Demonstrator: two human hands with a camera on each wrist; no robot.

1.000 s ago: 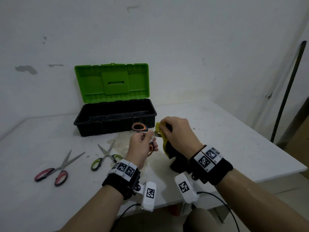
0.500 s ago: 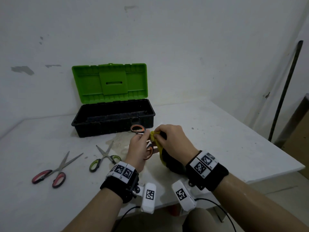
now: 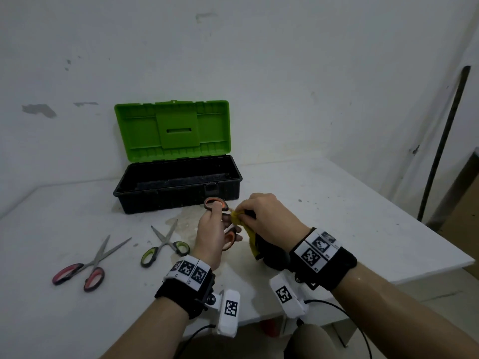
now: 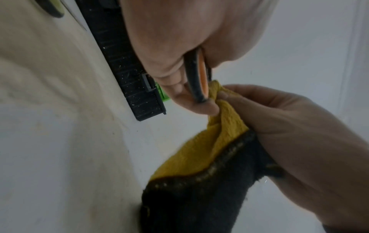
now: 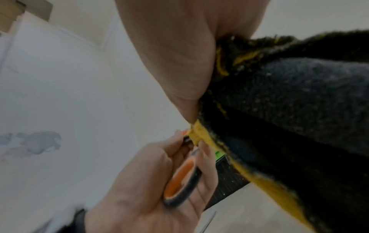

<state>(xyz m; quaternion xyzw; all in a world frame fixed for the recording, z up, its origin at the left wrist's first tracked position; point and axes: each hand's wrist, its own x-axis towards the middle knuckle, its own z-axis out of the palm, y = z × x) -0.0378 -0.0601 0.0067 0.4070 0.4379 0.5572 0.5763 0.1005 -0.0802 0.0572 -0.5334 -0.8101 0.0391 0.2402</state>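
My left hand (image 3: pixel 213 233) grips a pair of orange-and-black handled scissors (image 3: pixel 215 204) above the white table (image 3: pixel 337 208), just in front of the toolbox. In the left wrist view the orange handle loop (image 4: pixel 197 78) runs between my curled fingers. My right hand (image 3: pixel 267 218) holds a yellow-and-black cloth (image 3: pixel 252 242) bunched in its fingers and presses its yellow corner (image 4: pixel 215 94) against the scissors. The blades are hidden behind the cloth and my hands. In the right wrist view the cloth (image 5: pixel 299 110) fills the right side, and the orange handle (image 5: pixel 181 179) lies in my left palm.
An open toolbox (image 3: pixel 178 187) with a black tray and raised green lid (image 3: pixel 172 129) stands at the back of the table. Green-handled scissors (image 3: pixel 164 244) and red-handled scissors (image 3: pixel 88 263) lie open to the left. A dark pole (image 3: pixel 443 141) leans at the right wall.
Both hands stay together with scissors and cloth. The cloth corner has shifted slightly along the scissors, and my view has drifted a little.
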